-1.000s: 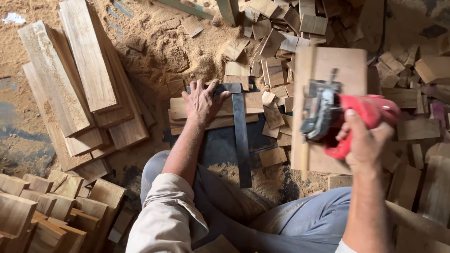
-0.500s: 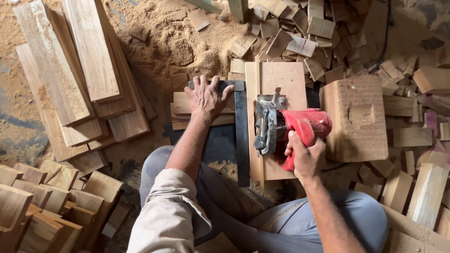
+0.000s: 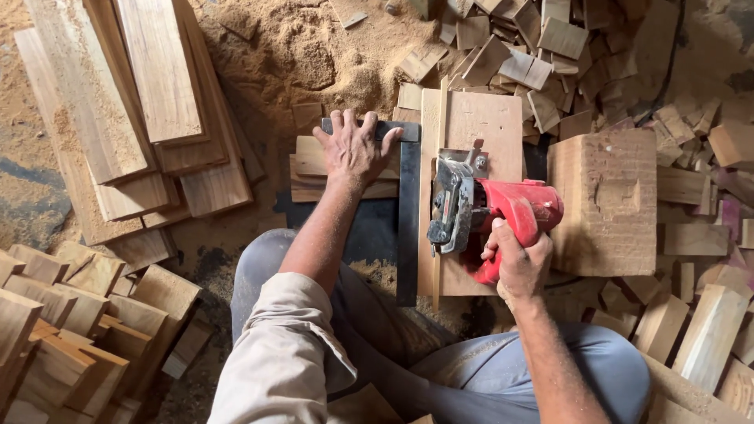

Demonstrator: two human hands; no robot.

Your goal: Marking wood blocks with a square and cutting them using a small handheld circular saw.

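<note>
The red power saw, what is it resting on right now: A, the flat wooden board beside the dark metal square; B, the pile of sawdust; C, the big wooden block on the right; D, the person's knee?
A: the right hand holds the red power saw on the flat wooden board, next to the dark metal square.

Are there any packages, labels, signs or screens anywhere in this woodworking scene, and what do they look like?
None that can be made out: no package, sign or screen shows.
The red handheld power saw, gripped by the right hand on the pale wooden board, shows no readable label.
The left hand presses the dark metal square; no markings are visible on it.
</note>
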